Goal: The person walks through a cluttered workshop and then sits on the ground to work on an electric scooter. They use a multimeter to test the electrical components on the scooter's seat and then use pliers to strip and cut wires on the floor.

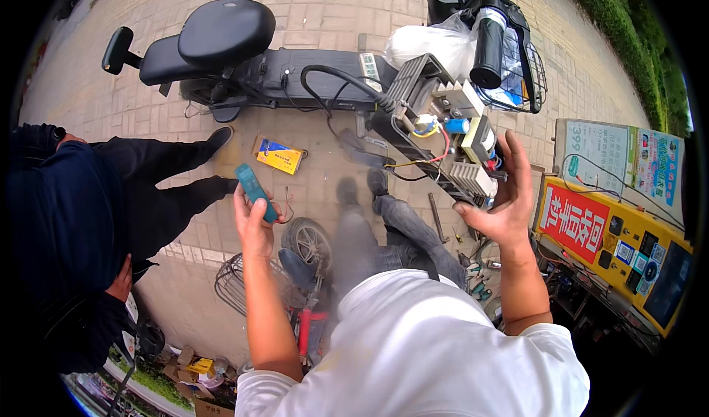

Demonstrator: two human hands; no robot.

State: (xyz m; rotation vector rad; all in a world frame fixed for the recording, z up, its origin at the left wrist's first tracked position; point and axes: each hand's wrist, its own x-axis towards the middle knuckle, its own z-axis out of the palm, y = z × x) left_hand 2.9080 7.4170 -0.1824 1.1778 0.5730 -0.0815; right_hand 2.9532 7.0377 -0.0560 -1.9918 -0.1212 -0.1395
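1. Scooter (325, 77) spans top of view; front end cut off by upper edge, part of deck hidden behind the open electronics unit (456, 126).
2. Person at L (66, 225), dark clothes: partly lost in black rim, head out of view.
3. Your white shirt (458, 336) blocks much of the ground below; hazy smear blurs your L leg, so detail there's hard to make out.
4. Tools (480, 288) on ground by your R arm: partly hidden, too jumbled to sort.
5. Your L hand (258, 228) is closed round a teal handheld device (255, 186), thumb across its face; markings too small to make out. Thin wire (287, 203) shows just beside; can't tell if it's attached.
6. Your R hand (511, 214) is wide, thumb & fingers spread round the near R end of the unit. Some contact hidden; can't tell if you're gripping or just steadying it.
7. Unit sits tilted btwn scooter & your R hand, heat sinks & colored wires exposed; underside hidden.
8. Yellow/blue box (279, 156) lies on paving near the teal device, beyond your L hand.
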